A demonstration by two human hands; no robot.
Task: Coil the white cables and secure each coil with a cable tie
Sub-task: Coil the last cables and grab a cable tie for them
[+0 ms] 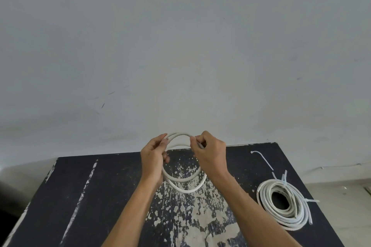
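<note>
White cable [181, 181] is looped between both hands, untied: left hand [153, 158] grips one side, right hand [209, 153] pinches the top. One tied coil [285, 204] lies done; a spare tie [263, 158] waits.

Both bare forearms reach forward from the bottom edge of the view and converge toward the middle. The left hand [153, 156] is raised with its back toward the camera, wrist roughly in line with the forearm, fingers curled and thumb pointing up and inward in a grip. The right hand [208, 151] sits level with it and just beside it, apart from it, back of the hand facing up and to the right, fingers bent tightly inward with thumb and forefinger meeting in a pinch at its left edge
</note>
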